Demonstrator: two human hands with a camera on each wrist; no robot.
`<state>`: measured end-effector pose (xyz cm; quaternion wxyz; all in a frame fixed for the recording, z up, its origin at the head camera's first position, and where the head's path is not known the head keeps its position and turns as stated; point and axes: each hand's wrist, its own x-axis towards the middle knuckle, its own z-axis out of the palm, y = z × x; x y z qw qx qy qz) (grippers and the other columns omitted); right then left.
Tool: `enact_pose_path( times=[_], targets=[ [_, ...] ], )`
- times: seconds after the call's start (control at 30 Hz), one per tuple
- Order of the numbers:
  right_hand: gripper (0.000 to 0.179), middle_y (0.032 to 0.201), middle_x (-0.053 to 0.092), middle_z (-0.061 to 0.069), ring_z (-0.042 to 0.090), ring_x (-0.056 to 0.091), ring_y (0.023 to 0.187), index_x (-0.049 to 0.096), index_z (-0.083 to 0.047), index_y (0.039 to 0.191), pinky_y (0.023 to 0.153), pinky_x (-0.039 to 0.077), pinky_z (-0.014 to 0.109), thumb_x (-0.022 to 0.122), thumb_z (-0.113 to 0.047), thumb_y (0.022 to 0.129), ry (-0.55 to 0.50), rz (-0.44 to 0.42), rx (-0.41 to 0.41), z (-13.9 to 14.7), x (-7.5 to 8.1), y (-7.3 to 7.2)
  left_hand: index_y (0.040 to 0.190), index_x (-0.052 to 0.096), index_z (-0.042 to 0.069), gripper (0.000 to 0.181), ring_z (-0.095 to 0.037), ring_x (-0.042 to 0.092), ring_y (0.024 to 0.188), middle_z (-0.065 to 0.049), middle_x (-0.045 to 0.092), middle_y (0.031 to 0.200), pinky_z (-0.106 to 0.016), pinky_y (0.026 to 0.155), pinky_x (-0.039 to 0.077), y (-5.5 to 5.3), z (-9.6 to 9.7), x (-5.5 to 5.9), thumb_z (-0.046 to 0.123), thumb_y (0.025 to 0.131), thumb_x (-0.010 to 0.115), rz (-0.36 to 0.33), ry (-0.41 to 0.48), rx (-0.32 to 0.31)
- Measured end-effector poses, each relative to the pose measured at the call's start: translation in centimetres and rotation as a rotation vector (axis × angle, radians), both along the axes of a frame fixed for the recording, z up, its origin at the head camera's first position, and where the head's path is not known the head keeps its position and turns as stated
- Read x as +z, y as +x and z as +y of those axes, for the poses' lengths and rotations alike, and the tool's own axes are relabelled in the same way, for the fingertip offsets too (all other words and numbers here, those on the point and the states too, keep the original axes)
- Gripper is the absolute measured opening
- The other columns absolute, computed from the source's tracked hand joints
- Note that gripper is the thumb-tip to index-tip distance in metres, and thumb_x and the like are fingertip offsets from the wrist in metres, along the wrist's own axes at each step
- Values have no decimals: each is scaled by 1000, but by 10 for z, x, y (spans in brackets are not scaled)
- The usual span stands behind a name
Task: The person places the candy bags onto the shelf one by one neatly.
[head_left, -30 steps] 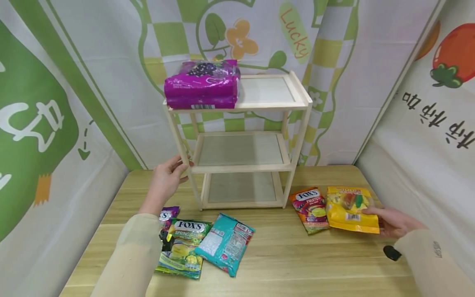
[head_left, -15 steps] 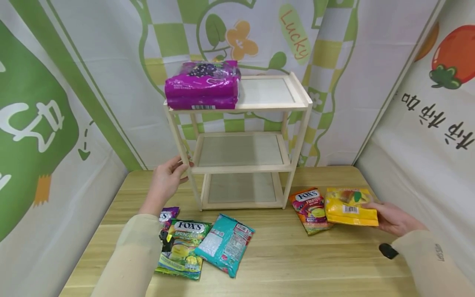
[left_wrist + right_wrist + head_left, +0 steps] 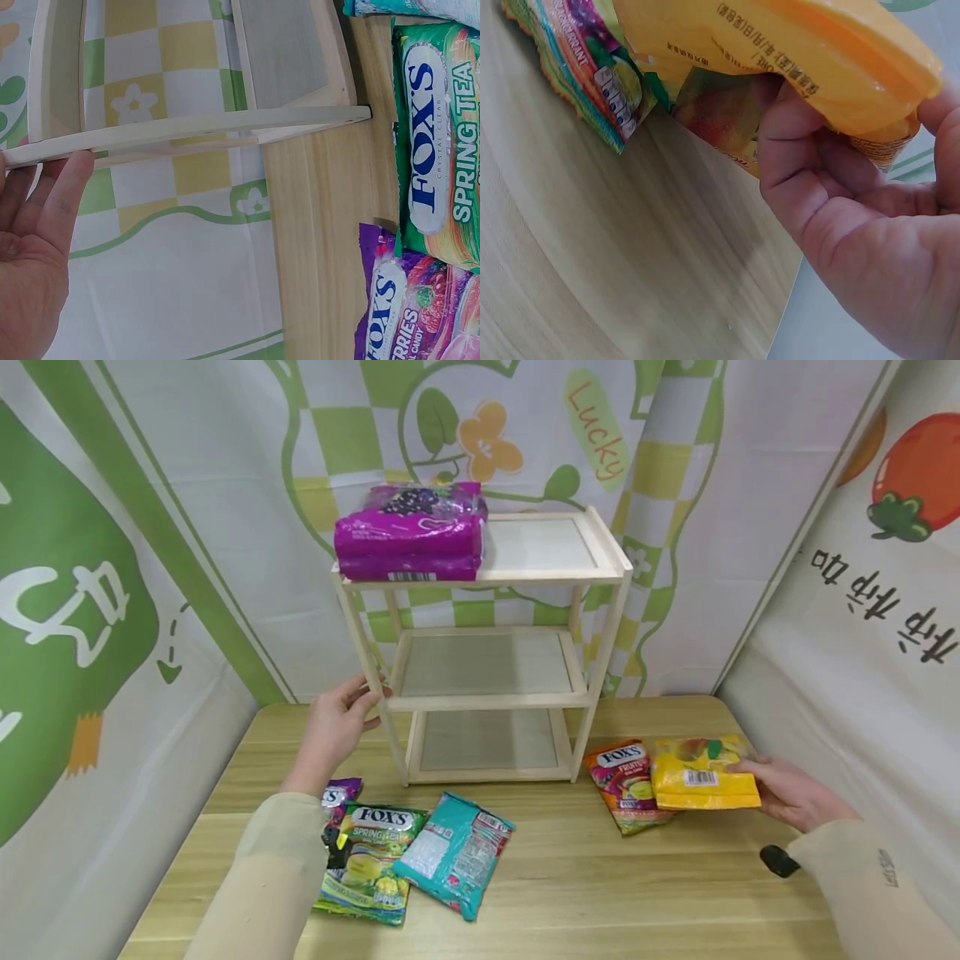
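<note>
My left hand [image 3: 339, 727] holds the left front post of a small wooden three-tier shelf [image 3: 487, 700]; in the left wrist view its fingers [image 3: 64, 199] lie against the pale post. At the right, my right hand [image 3: 793, 793] grips the right edge of a yellow candy bag [image 3: 705, 785], thumb on top. In the right wrist view its fingers [image 3: 791, 142] curl under the yellow bag [image 3: 780, 45]. That bag overlaps part of an orange-red FOX'S Fruits bag [image 3: 626, 785] lying on the table. A purple grape candy bag [image 3: 408, 535] lies on the shelf's top tier, at the left.
On the wooden table [image 3: 585, 893], left of centre, lie a green FOX'S Spring Tea bag [image 3: 371, 868], a teal bag [image 3: 456, 852] and a purple FOX'S Berries bag [image 3: 420, 307]. Printed cloth walls [image 3: 810, 677] enclose the table at the back and sides.
The right hand has tilted the yellow bag and moved it slightly left, further over the orange-red bag. The left hand and the shelf have stayed in place.
</note>
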<state>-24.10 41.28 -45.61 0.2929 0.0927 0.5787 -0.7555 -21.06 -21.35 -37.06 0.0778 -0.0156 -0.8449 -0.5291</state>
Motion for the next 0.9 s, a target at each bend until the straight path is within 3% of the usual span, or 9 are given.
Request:
enact_pose_path(
  times=[0.07, 0.27, 0.43, 0.67, 0.9],
  targets=[
    [98, 111, 61, 9, 15, 67, 100, -38, -12, 151, 94, 61, 33, 49, -6, 107, 15, 15, 5, 0, 1, 1, 150, 50, 6, 42, -38, 56, 133, -23, 64, 134, -35, 94, 59, 0, 0, 0, 17, 110, 48, -4, 3, -2],
    [86, 111, 63, 6, 12, 68, 98, -22, 4, 155, 89, 62, 28, 48, -10, 108, 76, 99, 23, -2, 10, 1, 150, 51, 7, 42, -37, 56, 132, -22, 65, 133, -34, 94, 59, 0, 0, 0, 17, 110, 49, 1, 3, 0],
    [83, 108, 66, 5, 12, 69, 96, -20, 7, 154, 86, 63, 26, 47, -10, 108, 72, 146, 15, -6, 22, 1, 150, 52, 9, 42, -36, 58, 131, -21, 66, 133, -34, 94, 59, 0, 0, 0, 19, 109, 51, 2, 6, 0],
    [88, 108, 68, 6, 15, 72, 97, -30, -2, 154, 85, 63, 28, 45, -8, 109, -12, 166, 7, -11, 43, 0, 151, 51, 9, 43, -37, 57, 131, -21, 66, 133, -33, 93, 59, 0, -1, -1, 19, 109, 50, -3, 5, -4],
    [87, 111, 71, 10, 19, 74, 98, -25, -9, 159, 85, 63, 29, 45, -5, 108, -110, 176, -9, -17, 61, 1, 151, 50, 8, 43, -38, 57, 131, -22, 65, 133, -34, 93, 59, -1, 0, -2, 19, 110, 49, 0, -3, 1]
  ],
)
